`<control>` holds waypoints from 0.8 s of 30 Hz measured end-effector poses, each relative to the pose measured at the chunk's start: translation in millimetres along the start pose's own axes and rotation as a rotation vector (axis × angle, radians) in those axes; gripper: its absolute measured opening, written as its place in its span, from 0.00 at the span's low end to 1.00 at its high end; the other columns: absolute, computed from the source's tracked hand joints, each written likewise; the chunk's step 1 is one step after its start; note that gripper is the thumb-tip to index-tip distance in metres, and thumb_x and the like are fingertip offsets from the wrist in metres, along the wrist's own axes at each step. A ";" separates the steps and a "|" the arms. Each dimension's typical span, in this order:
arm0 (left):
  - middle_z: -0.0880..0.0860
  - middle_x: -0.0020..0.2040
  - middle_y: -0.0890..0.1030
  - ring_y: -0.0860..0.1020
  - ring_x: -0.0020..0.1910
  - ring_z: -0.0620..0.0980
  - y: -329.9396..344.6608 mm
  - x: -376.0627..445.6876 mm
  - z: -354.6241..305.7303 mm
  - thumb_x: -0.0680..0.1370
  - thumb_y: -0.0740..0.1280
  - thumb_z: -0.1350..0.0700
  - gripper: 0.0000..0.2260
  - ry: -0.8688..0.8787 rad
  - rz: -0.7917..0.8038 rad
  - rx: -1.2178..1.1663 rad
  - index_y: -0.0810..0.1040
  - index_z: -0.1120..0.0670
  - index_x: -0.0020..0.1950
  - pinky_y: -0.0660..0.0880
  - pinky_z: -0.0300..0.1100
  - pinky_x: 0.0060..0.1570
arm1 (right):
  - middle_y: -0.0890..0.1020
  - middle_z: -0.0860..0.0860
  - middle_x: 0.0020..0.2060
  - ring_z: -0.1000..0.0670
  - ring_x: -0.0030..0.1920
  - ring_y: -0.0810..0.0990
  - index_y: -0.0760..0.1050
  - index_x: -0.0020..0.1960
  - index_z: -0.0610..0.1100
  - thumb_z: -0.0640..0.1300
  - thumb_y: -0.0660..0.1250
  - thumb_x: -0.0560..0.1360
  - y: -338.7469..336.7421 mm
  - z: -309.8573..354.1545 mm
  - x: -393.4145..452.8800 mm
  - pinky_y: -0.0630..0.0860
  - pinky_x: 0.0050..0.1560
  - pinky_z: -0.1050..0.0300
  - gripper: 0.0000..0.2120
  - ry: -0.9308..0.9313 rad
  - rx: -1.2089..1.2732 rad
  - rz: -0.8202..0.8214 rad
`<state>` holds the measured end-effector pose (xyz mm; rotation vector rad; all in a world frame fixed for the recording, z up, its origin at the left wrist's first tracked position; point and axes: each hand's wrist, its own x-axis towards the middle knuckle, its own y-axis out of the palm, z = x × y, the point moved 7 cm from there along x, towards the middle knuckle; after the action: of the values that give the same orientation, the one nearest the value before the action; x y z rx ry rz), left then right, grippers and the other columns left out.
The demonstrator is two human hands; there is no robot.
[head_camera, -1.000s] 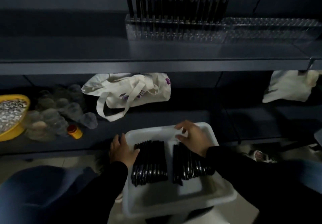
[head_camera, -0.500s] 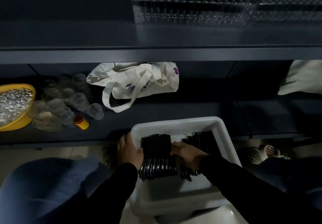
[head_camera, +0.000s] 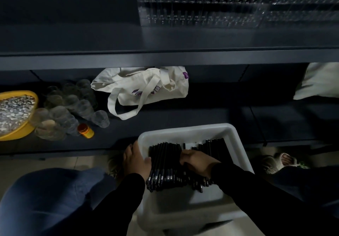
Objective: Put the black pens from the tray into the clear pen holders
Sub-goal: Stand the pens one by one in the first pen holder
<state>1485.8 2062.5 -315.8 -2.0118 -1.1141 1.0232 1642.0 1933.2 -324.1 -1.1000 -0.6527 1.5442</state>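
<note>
Black pens [head_camera: 166, 164] lie in two side-by-side bundles on the floor of the white tray [head_camera: 185, 130], filling its far half; tips point toward the person. Near half of the tray floor is bare.

Right hand [head_camera: 197, 163] is down inside the tray, knuckles up, fingers curled into the gap between the two bundles and closing on pens from the right-hand bundle. Exactly how many pens it has, can't tell, since the fingertips are buried.

Left hand [head_camera: 136, 159] sits on the tray's left wall, fingers extended along the outside of the rim, thumb over the edge and touching the left bundle. Relaxed, not wrapped round anything.

Clear pen holders [head_camera: 200, 10] sit on the upper shelf [head_camera: 165, 57], well beyond the tray and up. Left holder has black pens standing upright in its slots; the holder to its right looks unfilled, though glare makes that hard to confirm.

On the lower shelf, just beyond the tray: a cream tote bag [head_camera: 146, 89] lying flat with its handle looped forward. Left of the tote, a cluster of clear plastic cups [head_camera: 71, 111] tipped on their sides, a small orange-capped bottle [head_camera: 85, 130] near the cups, and a yellow bowl [head_camera: 27, 127] of pale small pieces at the far left.

Right of the tray, a slipper [head_camera: 280, 161] on the floor. A blue-clad knee [head_camera: 45, 199] is left of the tray, near side.
</note>
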 end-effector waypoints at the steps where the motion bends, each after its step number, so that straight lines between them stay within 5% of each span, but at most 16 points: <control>1: 0.56 0.74 0.59 0.57 0.72 0.57 -0.2 0.0 -0.2 0.74 0.68 0.56 0.32 0.002 0.002 -0.005 0.58 0.53 0.75 0.58 0.52 0.71 | 0.77 0.51 0.51 0.48 0.52 0.76 0.74 0.56 0.43 0.38 0.61 0.76 -6.2 -2.0 -2.4 0.70 0.53 0.64 0.10 0.009 0.010 -0.022; 5: 0.55 0.76 0.52 0.52 0.74 0.57 -2.4 -1.3 -2.6 0.75 0.67 0.53 0.35 -0.005 0.013 0.030 0.53 0.53 0.77 0.56 0.52 0.72 | 0.77 0.53 0.42 0.53 0.42 0.75 0.72 0.49 0.47 0.43 0.62 0.77 -43.4 -4.0 -12.1 0.69 0.46 0.64 0.01 0.075 0.164 -0.207; 9: 0.54 0.78 0.45 0.48 0.76 0.55 -18.8 -8.6 -23.6 0.77 0.65 0.50 0.38 0.046 -0.081 0.071 0.46 0.57 0.78 0.52 0.49 0.73 | 0.76 0.57 0.38 0.56 0.38 0.75 0.70 0.48 0.49 0.44 0.66 0.76 -85.1 -5.4 -23.2 0.73 0.44 0.61 0.05 0.127 0.325 -0.376; 14: 0.56 0.77 0.53 0.54 0.75 0.56 -55.7 -15.7 -75.1 0.76 0.67 0.54 0.35 0.234 -0.202 -0.034 0.53 0.58 0.77 0.54 0.49 0.72 | 0.77 0.56 0.33 0.61 0.31 0.77 0.75 0.53 0.42 0.42 0.68 0.76 -142.1 -3.9 -40.0 0.72 0.36 0.71 0.07 0.185 0.482 -0.630; 19: 0.57 0.75 0.59 0.58 0.74 0.55 -108.2 -23.9 -134.3 0.75 0.69 0.59 0.31 0.481 -0.353 -0.150 0.60 0.60 0.75 0.56 0.47 0.72 | 0.77 0.40 0.32 0.53 0.31 0.75 0.74 0.46 0.39 0.41 0.67 0.76 -214.2 7.9 -67.8 0.75 0.37 0.55 0.05 0.118 0.590 -0.824; 24: 0.57 0.74 0.60 0.60 0.74 0.55 -171.3 -12.6 -184.4 0.75 0.68 0.61 0.29 0.610 -0.475 -0.243 0.61 0.60 0.74 0.57 0.45 0.73 | 0.72 0.51 0.27 0.60 0.26 0.70 0.68 0.36 0.43 0.39 0.70 0.74 -317.8 10.9 -95.6 0.70 0.29 0.67 0.13 0.112 0.729 -1.083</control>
<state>1568.6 2103.6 -81.4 -1.8981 -1.3053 0.0231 1773.0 1929.6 -19.0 -0.1637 -0.4152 0.6418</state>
